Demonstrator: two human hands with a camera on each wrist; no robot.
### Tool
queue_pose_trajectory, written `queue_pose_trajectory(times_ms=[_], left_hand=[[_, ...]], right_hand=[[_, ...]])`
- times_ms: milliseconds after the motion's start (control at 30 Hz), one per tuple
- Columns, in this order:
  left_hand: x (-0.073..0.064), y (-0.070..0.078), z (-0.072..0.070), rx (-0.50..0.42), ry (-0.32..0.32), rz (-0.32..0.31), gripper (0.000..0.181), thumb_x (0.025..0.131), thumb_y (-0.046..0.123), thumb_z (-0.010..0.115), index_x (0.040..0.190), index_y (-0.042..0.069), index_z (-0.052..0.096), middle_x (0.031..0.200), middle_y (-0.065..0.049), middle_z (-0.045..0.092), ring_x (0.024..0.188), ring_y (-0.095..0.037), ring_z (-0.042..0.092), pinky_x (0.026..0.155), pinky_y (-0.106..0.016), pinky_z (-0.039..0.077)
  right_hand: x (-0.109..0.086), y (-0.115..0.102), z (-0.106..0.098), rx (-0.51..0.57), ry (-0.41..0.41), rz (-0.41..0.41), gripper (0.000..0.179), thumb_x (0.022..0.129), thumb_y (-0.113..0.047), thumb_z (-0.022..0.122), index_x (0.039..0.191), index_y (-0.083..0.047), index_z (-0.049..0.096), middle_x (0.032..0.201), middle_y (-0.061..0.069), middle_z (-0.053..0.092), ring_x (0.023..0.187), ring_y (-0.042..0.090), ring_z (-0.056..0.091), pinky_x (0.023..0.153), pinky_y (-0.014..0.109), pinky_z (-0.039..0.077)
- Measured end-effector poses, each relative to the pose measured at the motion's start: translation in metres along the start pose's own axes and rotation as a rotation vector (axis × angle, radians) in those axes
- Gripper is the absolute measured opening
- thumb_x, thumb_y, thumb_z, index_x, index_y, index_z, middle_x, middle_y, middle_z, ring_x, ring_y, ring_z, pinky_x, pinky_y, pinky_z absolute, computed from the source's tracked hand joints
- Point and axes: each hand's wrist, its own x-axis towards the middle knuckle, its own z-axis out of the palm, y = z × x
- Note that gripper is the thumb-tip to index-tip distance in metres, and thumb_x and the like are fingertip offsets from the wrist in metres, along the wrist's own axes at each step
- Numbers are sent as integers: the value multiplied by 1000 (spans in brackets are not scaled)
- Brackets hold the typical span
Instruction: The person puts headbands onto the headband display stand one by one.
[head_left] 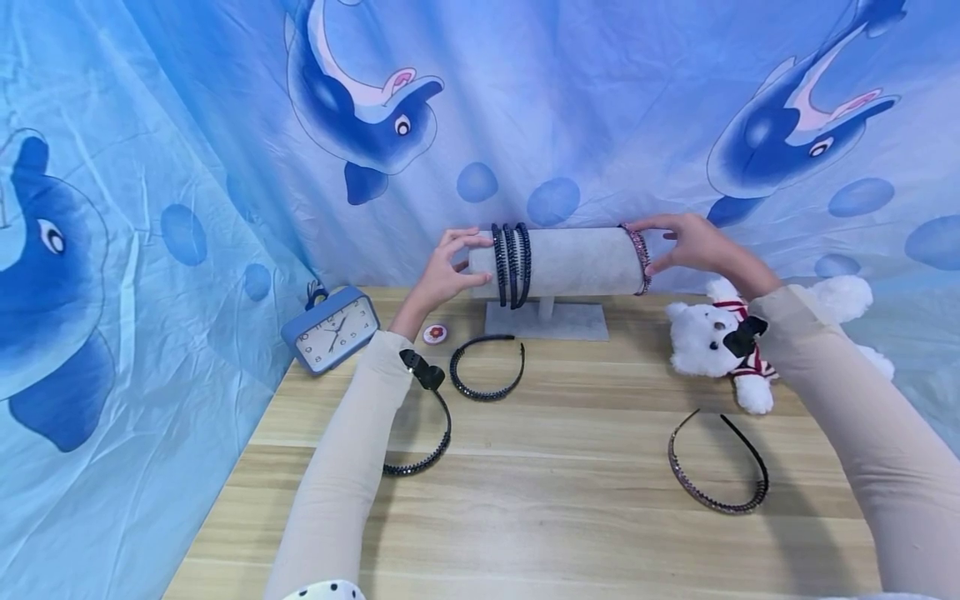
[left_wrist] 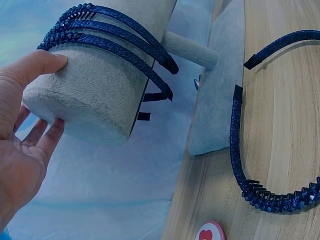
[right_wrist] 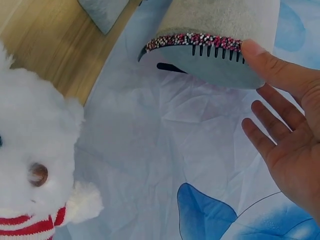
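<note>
A grey plush headband stand with a horizontal roll stands at the back of the table. Several dark blue beaded headbands sit side by side near the roll's left end. My left hand grips that end, thumb on the plush beside the nearest headband and fingers underneath in the left wrist view. A pink beaded headband hangs at the roll's right end, its comb teeth showing past the edge. My right hand holds it between thumb and index finger, the other fingers spread away.
Dark headbands lie on the table at left, one partly behind my left forearm. A brownish headband lies at front right. A blue alarm clock, a small round flower badge and a white plush bear stand or lie around the stand.
</note>
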Motion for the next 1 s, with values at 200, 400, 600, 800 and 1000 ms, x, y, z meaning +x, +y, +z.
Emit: queue_pose_trajectory(times_ms=[200, 400, 600, 800, 1000], left_hand=[[0, 1, 1, -3, -1, 5, 54, 81, -6, 78, 131, -4, 61, 157, -21, 31, 149, -33, 30, 122, -56, 38], [2, -2, 1, -1, 4, -3, 54, 81, -5, 78, 132, -3, 61, 157, -19, 32, 149, -32, 30, 122, -57, 37], [9, -21, 1, 11, 18, 2, 55, 80, -4, 80, 132, 0, 62, 157, -14, 34, 149, -30, 30, 122, -56, 38], [2, -3, 2, 7, 8, -6, 54, 81, -6, 78, 132, -3, 61, 157, -18, 33, 149, -32, 30, 122, -57, 37], [0, 3, 1, 6, 9, -8, 53, 81, -6, 78, 131, -3, 61, 156, -18, 34, 148, -32, 31, 122, -57, 37]], right_hand=[[2, 0, -1, 21, -5, 1, 75, 78, -1, 85, 146, -7, 54, 155, 21, 48, 145, 48, 36, 118, 66, 36], [6, -1, -1, 27, -7, 0, 73, 79, -6, 86, 145, -5, 55, 152, 23, 50, 145, 46, 38, 120, 64, 34], [13, -5, -2, 17, -12, 18, 71, 79, -12, 87, 143, -4, 57, 149, 24, 53, 142, 43, 42, 121, 61, 34], [22, -11, -2, 24, -41, 56, 72, 81, -17, 87, 145, -5, 55, 151, 23, 51, 143, 44, 41, 123, 59, 33], [31, -15, 0, 28, -54, 32, 70, 81, -17, 87, 143, -5, 57, 151, 21, 52, 143, 41, 42, 124, 56, 33]])
